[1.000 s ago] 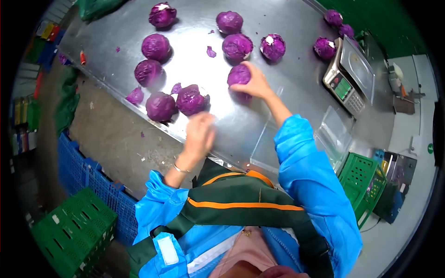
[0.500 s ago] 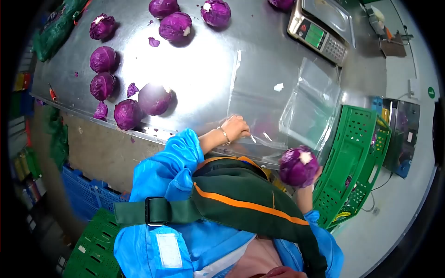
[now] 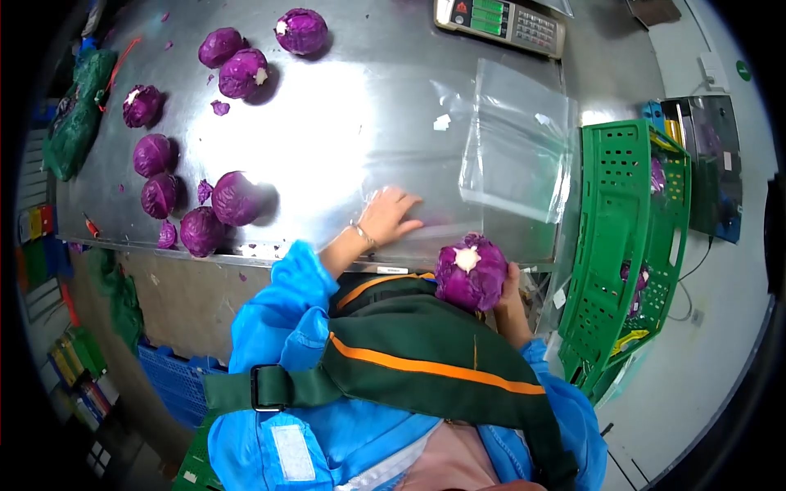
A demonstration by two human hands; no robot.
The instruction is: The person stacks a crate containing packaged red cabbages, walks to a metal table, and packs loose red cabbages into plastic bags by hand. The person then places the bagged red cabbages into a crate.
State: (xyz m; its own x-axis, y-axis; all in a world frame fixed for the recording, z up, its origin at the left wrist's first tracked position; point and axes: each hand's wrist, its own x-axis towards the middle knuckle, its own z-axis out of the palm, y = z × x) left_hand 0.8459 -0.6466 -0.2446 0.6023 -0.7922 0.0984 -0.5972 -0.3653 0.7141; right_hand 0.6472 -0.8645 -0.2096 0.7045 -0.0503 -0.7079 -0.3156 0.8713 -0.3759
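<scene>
Here's the right hand [image 3: 509, 296], fingers curled firmly around a purple cabbage [image 3: 473, 277], pale stem end facing up, right at the table's near edge! The left hand [image 3: 391, 217] is loose, fingers spread low over the metal table [image 3: 327, 155], just left of that cabbage. Over to the right, the green crate [image 3: 604, 217] stands beside the table with purple produce [image 3: 657, 175] inside and a yellow piece [image 3: 629, 342] at its near end. Clear plastic bags [image 3: 517, 135] lie flat on the table's right side. Far left, a green mesh sack [image 3: 79, 119] slumps, contents too hidden to tell. Loose cabbages [image 3: 237, 198] dot the left!
</scene>
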